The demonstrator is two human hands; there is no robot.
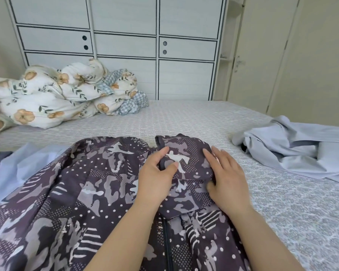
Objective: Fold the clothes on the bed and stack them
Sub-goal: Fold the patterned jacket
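Camouflage jacket [90, 192] under both hands, at centre and lower left of the frame, spread over the bed [282, 202]. Left hand [157, 178]: thumb and forefinger pinching the dark edge of the folded hood part [186, 155], other fingers curled on the cloth. Right hand [226, 178]: fingers extended and flat, pressing the right side of the same folded part, nothing gripped. Both forearms entering from the bottom edge, lying over the zipper [167, 241] area. Pale blue garment [294, 151], crumpled, at right of the frame, apart from the jacket. Another pale blue cloth [18, 169] at left edge, partly under the jacket. Floral duvet [53, 94] bunched at upper left, on the far side of the bed. White wardrobe [125, 36] across the top; door [262, 55] at upper right.
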